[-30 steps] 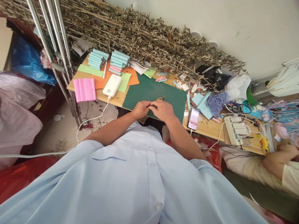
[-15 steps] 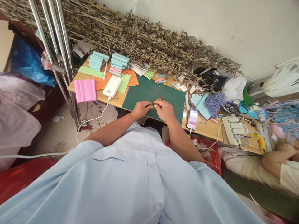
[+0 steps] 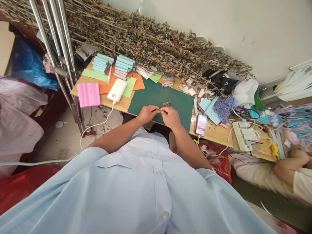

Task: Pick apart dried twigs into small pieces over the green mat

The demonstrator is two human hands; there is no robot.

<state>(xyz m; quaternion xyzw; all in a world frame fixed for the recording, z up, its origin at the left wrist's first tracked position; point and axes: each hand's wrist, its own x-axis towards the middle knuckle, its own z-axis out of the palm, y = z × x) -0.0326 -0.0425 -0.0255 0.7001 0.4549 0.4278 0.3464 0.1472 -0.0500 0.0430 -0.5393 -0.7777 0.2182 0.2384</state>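
Over the front of a green cutting mat point(image 3: 138, 100), my left hand point(image 3: 148, 113) and my right hand point(image 3: 171, 117) meet with fingertips almost touching. Both are closed in a pinch on a small brownish bit of dried plant, mostly covered by the fingers. Just beyond the fingertips a little heap of crumbled dried leaves point(image 3: 166, 104) lies on the mat. At the back edge of the mat are short pink and blue paper rolls point(image 3: 167, 84).
Stacked blue paper rolls point(image 3: 125, 61), a white power bank point(image 3: 117, 90) and a pink folded sheet point(image 3: 88, 94) lie left. A phone point(image 3: 201, 125), purple yarn point(image 3: 224, 105) and a power strip point(image 3: 241, 136) are right. Dried stalks point(image 3: 151, 39) line the back; another person's arm point(image 3: 290, 165) shows at right.
My right hand has turned slightly and its fingers have shifted a little, leaving more of the dried leaf heap in sight. My left hand stays nearly in place.
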